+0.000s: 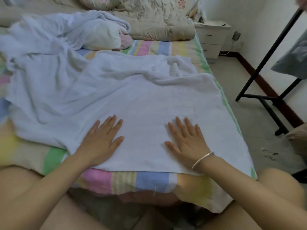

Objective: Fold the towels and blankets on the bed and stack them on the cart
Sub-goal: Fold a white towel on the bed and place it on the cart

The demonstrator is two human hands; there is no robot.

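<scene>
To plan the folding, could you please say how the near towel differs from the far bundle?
The near towel lies spread out; the far bundle is crumpled in a heap. The left hand and right hand rest flat on the near towel; no hand touches the far bundle. Both are pale and lie on the bed.

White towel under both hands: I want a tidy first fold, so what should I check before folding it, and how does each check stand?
1. Left hand and right hand flat on the white towel: ok.
2. Near half of the towel smooth: ok.
3. Far right corner flat: not ok, it is bunched into wrinkles.
4. Towel clear of other linen: not ok, its left side overlaps the crumpled sheet.
5. Room on the cart: cannot tell, no cart plainly in view.
</scene>
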